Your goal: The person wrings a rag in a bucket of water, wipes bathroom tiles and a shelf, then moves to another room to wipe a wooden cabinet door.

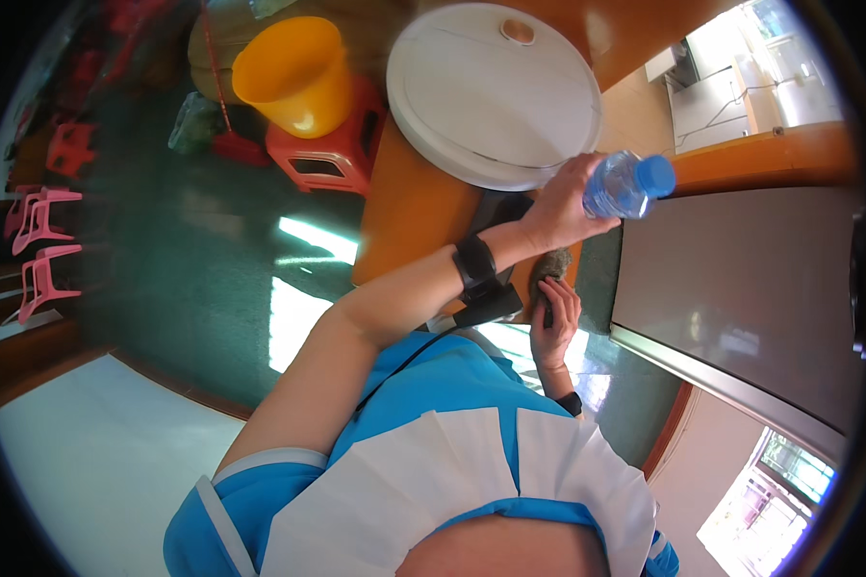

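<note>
My left hand (566,205) reaches across to the right and grips a clear plastic bottle (613,189) with a blue cap, tilted to the right. Below it, my right hand (559,317) has its fingers curled on a rough grey-brown thing (554,265) at the edge of the orange-brown table (411,209); its exact kind is unclear. A large round white disc-shaped object (491,94), perhaps a robot vacuum cleaner, lies on the table just beyond my left hand. Partly hidden by that hand is a flat black thing (501,210). A black band and device with a cable sit at my left wrist.
A yellow bucket (299,79) stands on a red plastic stool (321,155) left of the table. A red broom or dustpan (238,148) is beside it. Pink chairs (47,216) stand far left. A grey-topped surface (729,288) lies to the right, across a gap.
</note>
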The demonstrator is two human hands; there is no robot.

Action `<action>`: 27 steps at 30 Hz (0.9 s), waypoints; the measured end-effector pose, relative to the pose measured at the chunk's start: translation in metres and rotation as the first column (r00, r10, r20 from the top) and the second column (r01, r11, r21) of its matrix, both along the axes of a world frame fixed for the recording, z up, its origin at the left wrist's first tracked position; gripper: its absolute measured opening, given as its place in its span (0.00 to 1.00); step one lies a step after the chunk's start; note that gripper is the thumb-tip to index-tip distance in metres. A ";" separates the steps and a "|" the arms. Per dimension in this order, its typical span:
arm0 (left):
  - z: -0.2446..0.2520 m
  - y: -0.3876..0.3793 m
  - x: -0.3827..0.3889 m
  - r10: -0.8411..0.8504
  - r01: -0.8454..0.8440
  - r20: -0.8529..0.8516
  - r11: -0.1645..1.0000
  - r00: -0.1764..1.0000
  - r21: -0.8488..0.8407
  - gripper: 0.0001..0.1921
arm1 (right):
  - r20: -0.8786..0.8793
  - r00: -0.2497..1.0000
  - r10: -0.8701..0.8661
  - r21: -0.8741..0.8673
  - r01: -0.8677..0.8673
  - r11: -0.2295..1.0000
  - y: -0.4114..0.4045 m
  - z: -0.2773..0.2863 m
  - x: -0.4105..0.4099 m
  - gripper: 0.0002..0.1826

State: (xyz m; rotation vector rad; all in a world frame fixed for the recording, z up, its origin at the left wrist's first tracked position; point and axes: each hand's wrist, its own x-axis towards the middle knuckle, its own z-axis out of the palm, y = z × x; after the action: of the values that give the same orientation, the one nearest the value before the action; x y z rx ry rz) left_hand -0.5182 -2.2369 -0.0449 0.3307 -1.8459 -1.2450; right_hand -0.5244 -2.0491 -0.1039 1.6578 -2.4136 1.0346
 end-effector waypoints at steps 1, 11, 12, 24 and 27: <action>-0.002 -0.002 -0.001 -0.007 0.007 -0.003 1.000 1.000 0.005 0.36 | -0.027 1.000 0.016 0.016 -0.016 1.000 0.001 0.001 0.001 0.17; -0.005 0.000 -0.017 -0.076 0.080 0.066 0.995 0.995 -0.064 0.38 | -0.073 0.997 0.001 0.056 0.003 0.998 -0.016 0.016 -0.003 0.30; -0.007 0.001 -0.016 -0.056 0.058 0.027 0.997 0.998 -0.056 0.38 | -0.070 0.998 0.005 0.068 -0.001 0.998 -0.016 0.016 -0.003 0.28; -0.005 0.004 -0.014 0.066 -0.057 0.067 0.990 0.996 -0.130 0.39 | 0.073 0.995 0.071 -0.024 -0.069 0.997 -0.001 0.001 -0.011 0.04; 0.000 0.004 -0.007 0.023 -0.013 0.124 0.997 0.992 -0.079 0.42 | 0.051 0.995 0.088 -0.086 -0.084 0.993 -0.002 -0.010 -0.009 0.04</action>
State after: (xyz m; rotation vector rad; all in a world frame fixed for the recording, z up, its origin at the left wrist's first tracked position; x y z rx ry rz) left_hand -0.5251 -2.2325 -0.0448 0.3887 -1.9879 -1.1595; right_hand -0.5337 -2.0511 -0.1136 1.7421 -2.3150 1.1914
